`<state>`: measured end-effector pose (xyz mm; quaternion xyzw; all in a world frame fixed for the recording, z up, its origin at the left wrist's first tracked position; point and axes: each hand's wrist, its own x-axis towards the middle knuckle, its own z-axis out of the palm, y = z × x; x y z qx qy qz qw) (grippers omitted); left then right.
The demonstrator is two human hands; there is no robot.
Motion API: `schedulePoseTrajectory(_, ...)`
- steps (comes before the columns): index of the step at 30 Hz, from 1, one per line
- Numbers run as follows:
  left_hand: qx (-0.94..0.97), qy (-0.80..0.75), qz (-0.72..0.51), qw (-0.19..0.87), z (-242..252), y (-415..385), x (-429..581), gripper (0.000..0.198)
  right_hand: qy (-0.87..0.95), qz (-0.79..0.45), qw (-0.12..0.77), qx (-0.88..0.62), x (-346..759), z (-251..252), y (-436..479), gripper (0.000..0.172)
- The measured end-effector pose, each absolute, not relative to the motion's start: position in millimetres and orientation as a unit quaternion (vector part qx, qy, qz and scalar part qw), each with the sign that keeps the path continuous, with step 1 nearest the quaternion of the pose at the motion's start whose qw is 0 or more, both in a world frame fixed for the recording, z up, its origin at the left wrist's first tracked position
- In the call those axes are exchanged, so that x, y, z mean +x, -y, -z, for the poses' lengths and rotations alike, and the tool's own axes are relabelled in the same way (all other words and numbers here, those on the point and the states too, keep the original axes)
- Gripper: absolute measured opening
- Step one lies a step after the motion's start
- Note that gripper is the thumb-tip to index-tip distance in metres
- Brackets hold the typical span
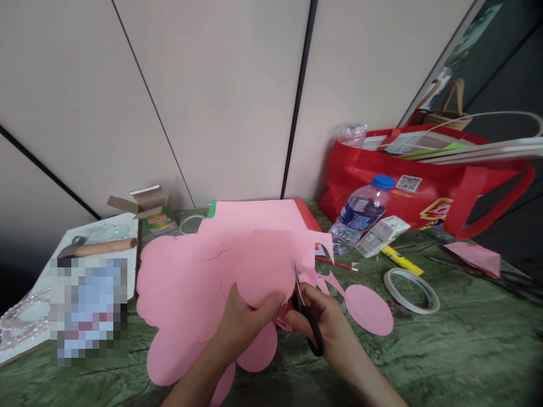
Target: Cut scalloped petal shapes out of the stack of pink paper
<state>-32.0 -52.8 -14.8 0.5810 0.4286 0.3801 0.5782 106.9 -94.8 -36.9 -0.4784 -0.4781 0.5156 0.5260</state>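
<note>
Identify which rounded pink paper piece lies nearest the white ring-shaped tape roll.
The flat pink paper oval between the white ring-shaped tape roll and the right hand; the other rounded pink paper pieces are to that hand's left.

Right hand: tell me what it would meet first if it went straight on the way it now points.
Most likely the pink paper in the left hand: the scissors in the right hand have their blades at its edge, though exact depth is unclear.
</note>
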Motion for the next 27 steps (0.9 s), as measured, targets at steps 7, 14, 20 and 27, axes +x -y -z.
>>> schedulePoseTrajectory(7,0.586,-0.42,-0.379,0.58,14.2,53.6,-32.2,0.011,0.477,-0.524,0.526,-0.47,107.6,37.0,95.7,0.034)
schedulePoseTrajectory(14,0.591,-0.429,-0.382,0.566,11.6,53.3,-32.3,0.01,0.474,-0.521,0.524,-0.478,107.4,35.5,95.7,0.036)
schedulePoseTrajectory(20,0.591,-0.428,-0.385,0.565,15.4,52.8,-33.6,0.012,0.477,-0.528,0.524,-0.468,108.1,40.0,95.8,0.033)
schedulePoseTrajectory(27,0.587,-0.429,-0.386,0.567,15.8,52.0,-33.7,0.015,0.469,-0.532,0.526,-0.469,107.7,37.3,95.6,0.034)
